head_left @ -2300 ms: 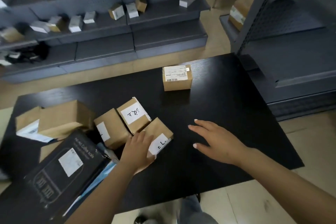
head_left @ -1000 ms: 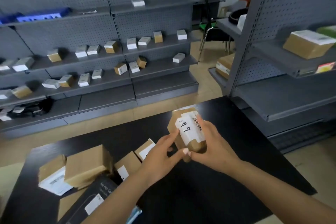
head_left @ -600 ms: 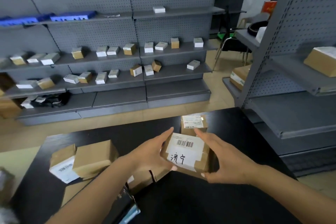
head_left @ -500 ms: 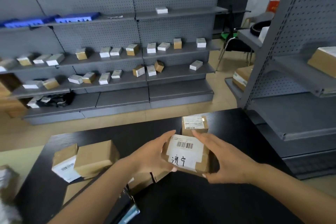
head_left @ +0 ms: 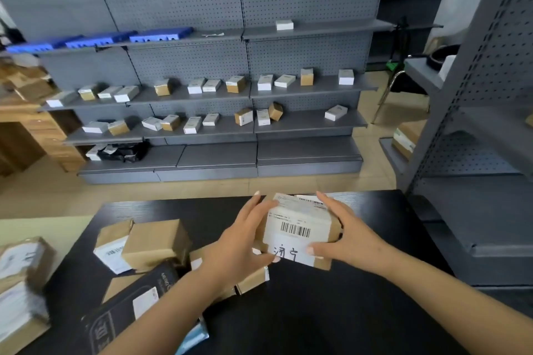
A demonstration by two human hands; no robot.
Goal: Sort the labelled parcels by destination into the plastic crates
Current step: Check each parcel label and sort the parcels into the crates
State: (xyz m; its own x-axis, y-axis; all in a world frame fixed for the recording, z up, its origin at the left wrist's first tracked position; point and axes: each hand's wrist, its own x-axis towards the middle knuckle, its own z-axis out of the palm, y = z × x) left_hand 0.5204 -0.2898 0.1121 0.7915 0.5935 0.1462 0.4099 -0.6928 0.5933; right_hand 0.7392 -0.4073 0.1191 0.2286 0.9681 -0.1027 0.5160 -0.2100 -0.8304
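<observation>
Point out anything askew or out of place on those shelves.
On the lower grey shelf, one small brown box sits tipped on a corner, leaning by the white box; the others lie flat. Nothing looks spilled or damaged.

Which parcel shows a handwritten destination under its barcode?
The parcel gripped between left hand and right hand; other table parcels show no handwriting.

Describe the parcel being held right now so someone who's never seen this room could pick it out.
Start at the black table in front of the grey shelves. Above its far middle, the left hand and right hand hold a brown parcel. Unlike the others, it's lifted, with a barcode label and handwriting facing up.
</observation>
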